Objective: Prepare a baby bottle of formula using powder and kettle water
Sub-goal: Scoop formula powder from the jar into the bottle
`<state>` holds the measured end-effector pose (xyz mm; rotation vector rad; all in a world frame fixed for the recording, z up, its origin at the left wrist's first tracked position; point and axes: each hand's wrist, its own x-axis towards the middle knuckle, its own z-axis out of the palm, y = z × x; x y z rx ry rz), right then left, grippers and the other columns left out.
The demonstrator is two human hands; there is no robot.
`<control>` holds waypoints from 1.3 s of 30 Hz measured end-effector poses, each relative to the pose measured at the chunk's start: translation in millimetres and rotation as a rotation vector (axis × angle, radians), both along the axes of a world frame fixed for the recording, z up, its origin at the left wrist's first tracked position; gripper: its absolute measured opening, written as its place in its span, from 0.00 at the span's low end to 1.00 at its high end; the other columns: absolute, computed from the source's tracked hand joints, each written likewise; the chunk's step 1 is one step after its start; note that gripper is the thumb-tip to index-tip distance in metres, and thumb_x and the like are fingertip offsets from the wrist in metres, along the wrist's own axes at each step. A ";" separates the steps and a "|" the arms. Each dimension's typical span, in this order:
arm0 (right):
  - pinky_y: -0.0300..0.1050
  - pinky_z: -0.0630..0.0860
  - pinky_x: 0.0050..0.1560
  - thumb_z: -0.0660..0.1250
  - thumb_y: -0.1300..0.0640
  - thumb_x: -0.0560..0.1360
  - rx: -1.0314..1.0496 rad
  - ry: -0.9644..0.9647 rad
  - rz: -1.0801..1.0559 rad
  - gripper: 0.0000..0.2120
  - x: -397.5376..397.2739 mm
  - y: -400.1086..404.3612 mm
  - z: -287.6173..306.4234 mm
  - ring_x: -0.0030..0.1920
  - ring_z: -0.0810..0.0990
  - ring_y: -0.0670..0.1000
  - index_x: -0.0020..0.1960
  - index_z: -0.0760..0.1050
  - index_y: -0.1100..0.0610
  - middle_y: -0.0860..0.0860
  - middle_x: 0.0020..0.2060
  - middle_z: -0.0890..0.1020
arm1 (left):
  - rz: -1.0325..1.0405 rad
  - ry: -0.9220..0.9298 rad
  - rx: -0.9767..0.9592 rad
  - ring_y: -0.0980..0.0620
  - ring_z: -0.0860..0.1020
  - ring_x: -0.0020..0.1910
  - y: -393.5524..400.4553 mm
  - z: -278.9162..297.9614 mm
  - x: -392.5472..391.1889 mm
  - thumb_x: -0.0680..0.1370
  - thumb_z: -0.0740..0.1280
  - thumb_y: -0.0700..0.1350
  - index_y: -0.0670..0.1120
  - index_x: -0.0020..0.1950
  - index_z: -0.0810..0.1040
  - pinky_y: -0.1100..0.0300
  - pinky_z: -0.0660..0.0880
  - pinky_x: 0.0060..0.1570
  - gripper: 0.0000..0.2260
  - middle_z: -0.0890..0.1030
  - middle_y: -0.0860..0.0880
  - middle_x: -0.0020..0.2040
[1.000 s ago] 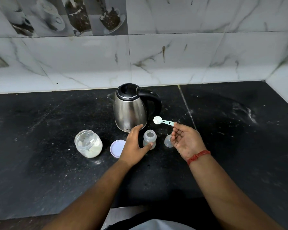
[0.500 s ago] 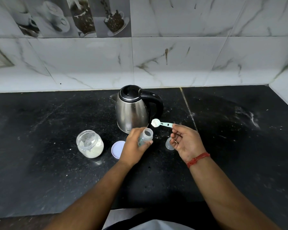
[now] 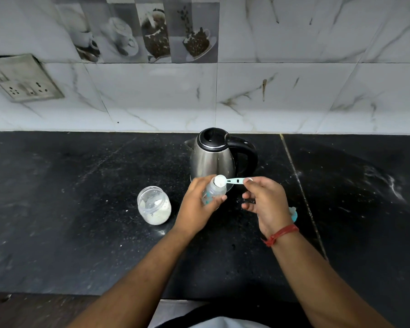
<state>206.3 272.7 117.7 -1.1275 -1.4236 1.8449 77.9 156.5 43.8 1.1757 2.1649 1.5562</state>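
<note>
**Scoop of powder held over the open bottle mouth**

Head view: the left hand is wrapped around the small clear baby bottle, holding it tilted above the black counter, its open mouth turned up and to the right. The right hand pinches the tail of the pale green scoop between thumb and forefinger; the other fingers are loosely curled. The scoop's bowl, white with powder, sits right at the bottle's mouth. Just behind both stands the steel kettle, lid shut, black handle to the right, close to the tiled wall. The open powder jar stands left of the left hand, near but apart from it. A bit of pale blue plastic peeks out behind the right wrist, which wears a red thread. The counter lies bare far to the left and right; its near edge runs below the forearms. A socket plate sits on the wall at upper left.
</note>
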 end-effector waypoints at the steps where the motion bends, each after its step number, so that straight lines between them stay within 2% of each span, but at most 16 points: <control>1: 0.41 0.77 0.30 0.69 0.60 0.79 0.061 -0.017 0.012 0.04 -2.5 -1.4 -0.4 0.36 0.78 0.47 0.47 0.82 0.57 0.52 0.36 0.79 | 0.001 -0.003 0.003 0.59 0.76 0.64 -1.2 1.3 -2.0 0.76 0.77 0.47 0.52 0.69 0.77 0.64 0.71 0.66 0.23 0.77 0.55 0.62; 4: 0.41 0.78 0.27 0.70 0.61 0.78 0.325 -0.077 0.042 0.06 -9.1 -3.4 -1.3 0.36 0.80 0.48 0.44 0.81 0.53 0.54 0.43 0.80 | -0.002 -0.009 0.020 0.59 0.76 0.64 -4.8 5.3 -6.8 0.76 0.77 0.49 0.53 0.69 0.77 0.59 0.73 0.66 0.22 0.77 0.55 0.62; 6: 0.41 0.79 0.28 0.70 0.61 0.78 0.579 -0.111 0.076 0.06 -11.5 -4.7 -0.9 0.37 0.81 0.49 0.43 0.81 0.53 0.51 0.45 0.78 | -0.003 -0.008 0.031 0.59 0.76 0.64 -6.2 8.2 -9.9 0.76 0.77 0.49 0.53 0.69 0.77 0.56 0.75 0.65 0.22 0.77 0.56 0.62; 10: 0.48 0.79 0.41 0.70 0.60 0.78 1.053 -0.160 0.218 0.03 -11.5 -4.4 3.1 0.41 0.79 0.47 0.47 0.82 0.55 0.45 0.46 0.78 | 0.002 -0.010 0.042 0.59 0.76 0.63 -9.0 12.8 -15.3 0.76 0.76 0.50 0.55 0.67 0.77 0.51 0.77 0.63 0.21 0.77 0.58 0.61; 15: 0.51 0.79 0.39 0.67 0.56 0.79 1.302 -0.268 0.345 0.04 -9.1 -3.6 14.4 0.42 0.80 0.49 0.50 0.81 0.52 0.45 0.47 0.79 | 0.010 -0.009 0.041 0.58 0.76 0.63 -14.9 13.8 -21.4 0.76 0.77 0.50 0.57 0.68 0.77 0.49 0.77 0.62 0.21 0.77 0.57 0.61; 18: 0.50 0.79 0.38 0.63 0.52 0.79 1.330 -0.255 0.380 0.08 -9.8 -4.8 16.5 0.42 0.80 0.49 0.50 0.81 0.50 0.44 0.47 0.79 | 0.007 -0.006 0.045 0.59 0.76 0.63 -17.4 15.0 -21.9 0.76 0.77 0.49 0.60 0.67 0.76 0.49 0.77 0.62 0.21 0.76 0.61 0.61; 21: 0.52 0.79 0.38 0.62 0.51 0.78 1.327 -0.263 0.387 0.09 -10.2 -4.2 15.5 0.41 0.81 0.50 0.50 0.80 0.49 0.44 0.47 0.79 | 0.005 -0.010 0.044 0.58 0.76 0.63 -18.5 14.2 -23.6 0.76 0.77 0.50 0.57 0.68 0.76 0.48 0.77 0.63 0.21 0.76 0.61 0.61; 28: 0.51 0.79 0.37 0.63 0.53 0.78 1.354 -0.261 0.356 0.08 -8.9 -4.5 19.3 0.40 0.81 0.51 0.50 0.81 0.52 0.45 0.46 0.80 | -0.016 -0.006 0.054 0.57 0.76 0.64 -17.7 17.1 -22.9 0.76 0.76 0.50 0.57 0.68 0.76 0.48 0.77 0.62 0.21 0.77 0.59 0.61; 35: 0.50 0.77 0.37 0.67 0.57 0.78 1.342 -0.319 0.324 0.04 -5.7 -3.3 17.0 0.39 0.79 0.51 0.48 0.81 0.51 0.45 0.45 0.79 | -0.041 0.008 0.047 0.56 0.76 0.64 -14.5 15.9 -19.5 0.76 0.76 0.49 0.52 0.68 0.77 0.49 0.76 0.63 0.21 0.78 0.57 0.61; 37: 0.47 0.76 0.38 0.70 0.59 0.77 1.277 -0.295 0.299 0.03 -3.7 -1.4 14.9 0.37 0.77 0.46 0.48 0.81 0.52 0.44 0.43 0.79 | -0.048 0.004 0.044 0.56 0.76 0.64 -12.5 14.4 -17.3 0.76 0.76 0.50 0.51 0.68 0.78 0.49 0.76 0.63 0.21 0.78 0.57 0.61; 39: 0.40 0.72 0.37 0.71 0.61 0.77 1.172 -0.234 0.253 0.03 0.2 2.2 14.3 0.35 0.74 0.42 0.47 0.82 0.54 0.43 0.42 0.78 | -0.051 -0.017 0.036 0.55 0.77 0.64 -10.5 13.0 -14.4 0.76 0.75 0.53 0.52 0.68 0.77 0.50 0.76 0.64 0.22 0.78 0.58 0.61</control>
